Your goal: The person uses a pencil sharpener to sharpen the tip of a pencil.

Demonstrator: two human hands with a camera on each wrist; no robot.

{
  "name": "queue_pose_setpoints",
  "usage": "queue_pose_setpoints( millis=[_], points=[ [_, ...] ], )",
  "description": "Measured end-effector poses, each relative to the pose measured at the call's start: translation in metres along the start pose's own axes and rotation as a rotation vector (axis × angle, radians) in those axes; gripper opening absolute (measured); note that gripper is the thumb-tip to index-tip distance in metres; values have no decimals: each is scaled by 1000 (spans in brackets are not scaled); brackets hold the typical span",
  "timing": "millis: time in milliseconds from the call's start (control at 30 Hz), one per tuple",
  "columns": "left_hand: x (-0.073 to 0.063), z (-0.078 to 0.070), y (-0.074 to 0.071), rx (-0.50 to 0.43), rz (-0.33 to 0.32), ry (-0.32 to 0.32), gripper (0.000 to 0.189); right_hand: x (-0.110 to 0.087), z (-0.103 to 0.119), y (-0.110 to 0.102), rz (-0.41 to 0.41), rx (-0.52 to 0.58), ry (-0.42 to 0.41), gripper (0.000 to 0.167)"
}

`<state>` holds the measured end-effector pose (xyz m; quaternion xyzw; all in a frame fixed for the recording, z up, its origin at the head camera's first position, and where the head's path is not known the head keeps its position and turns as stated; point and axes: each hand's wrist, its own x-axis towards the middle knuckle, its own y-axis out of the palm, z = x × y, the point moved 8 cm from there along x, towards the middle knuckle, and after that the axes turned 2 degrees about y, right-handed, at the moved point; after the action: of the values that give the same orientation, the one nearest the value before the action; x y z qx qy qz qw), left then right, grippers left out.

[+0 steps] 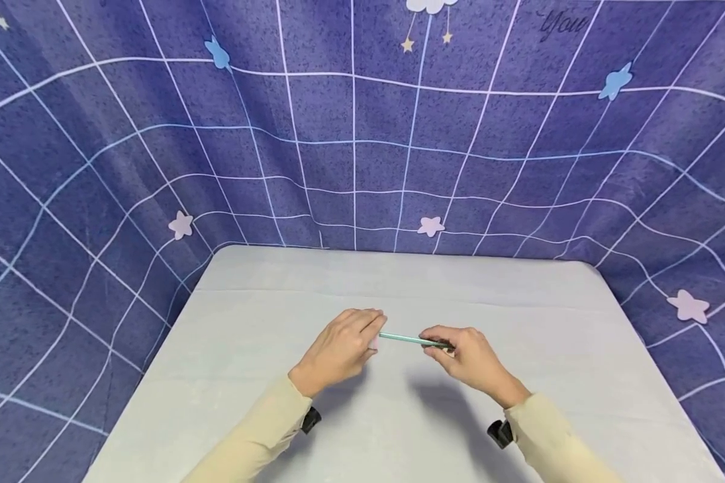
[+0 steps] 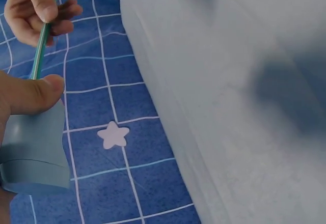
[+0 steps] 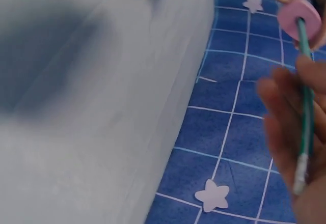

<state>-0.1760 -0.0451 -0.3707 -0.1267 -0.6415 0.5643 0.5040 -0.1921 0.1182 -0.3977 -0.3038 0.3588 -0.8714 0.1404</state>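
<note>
My left hand (image 1: pixel 338 352) grips a pencil sharpener that has a blue-grey body (image 2: pixel 35 147) and a pink front face (image 3: pixel 289 21). In the head view the fingers hide most of it. A green pencil (image 1: pixel 401 337) has one end in the hole of the pink face; its tip is hidden inside. My right hand (image 1: pixel 474 362) pinches the pencil between thumb and fingers, to the right of the sharpener. In the right wrist view the pencil's whitish end (image 3: pixel 300 175) lies along the palm. Both hands are held above the table, with shadows below them.
Beneath the hands lies a table with a pale grey-white cover (image 1: pixel 266 295). A blue curtain (image 1: pixel 374 168) with a grid of lines, stars and clouds stands behind it and along both sides. A dark wrist device (image 1: pixel 500 434) sits by the right cuff, another (image 1: pixel 311 420) by the left.
</note>
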Motion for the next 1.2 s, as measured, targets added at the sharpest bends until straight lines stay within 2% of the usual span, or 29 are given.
queue_pose_setpoints(
  millis=[100,200,267,333,400,500,600,700,867,967,1033,1133,1200],
  points=[
    [2,4,-1,-14,11,-22,60,-3,12,-9,-176,-179,-169,21],
    [5,9,-1,-54,23,-39,59,-9,22,-16,-314,-305,-305,8],
    [5,12,-2,-110,33,-59,57,-11,30,-18,-387,-379,-391,14],
    [5,16,-4,-181,47,-89,56,-13,39,-18,-436,-455,-474,23],
    [5,19,-5,-256,68,-118,54,-15,46,-17,-472,-522,-544,23],
    [6,23,-5,-337,120,-160,52,-17,51,-17,-512,-596,-605,23],
    [7,25,-4,-383,188,-181,51,-19,52,-18,-551,-626,-632,24],
    [9,25,-4,-374,240,-188,52,-21,52,-18,-572,-628,-651,25],
    [13,24,-8,-315,252,-169,43,-23,52,-19,-603,-601,-670,25],
    [15,21,-12,-281,231,-143,40,-23,52,-20,-616,-577,-668,25],
    [16,18,-16,-228,199,-113,45,-22,51,-21,-609,-548,-651,26],
    [18,12,-22,-65,115,-27,53,-19,48,-23,-544,-443,-580,26],
    [18,6,-27,68,37,35,58,-13,43,-24,-443,-321,-484,22]
  ],
)
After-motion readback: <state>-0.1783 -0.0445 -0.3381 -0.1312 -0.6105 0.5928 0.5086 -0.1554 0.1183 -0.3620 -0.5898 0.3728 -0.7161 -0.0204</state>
